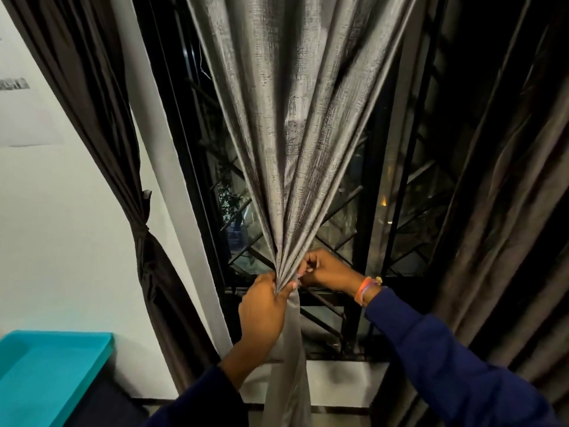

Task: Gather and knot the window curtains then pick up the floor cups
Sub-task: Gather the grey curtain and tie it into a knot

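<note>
Grey curtain [295,124]: woven cloth, slubby texture, slight sheen on folds. Dark curtain [101,97] at left and another dark curtain [505,211] at right: smooth matt cloth (right one faintly satiny). Window grille [326,315]: black painted metal. Wall [61,211]: matt paint. Teal tray [52,374]: smooth plastic.

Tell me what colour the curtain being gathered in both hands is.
Silvery grey with a woven sheen, the curtain shows best in the head view.

White wall [61,211], black grilled window [394,211], teal tray [46,374].
</note>
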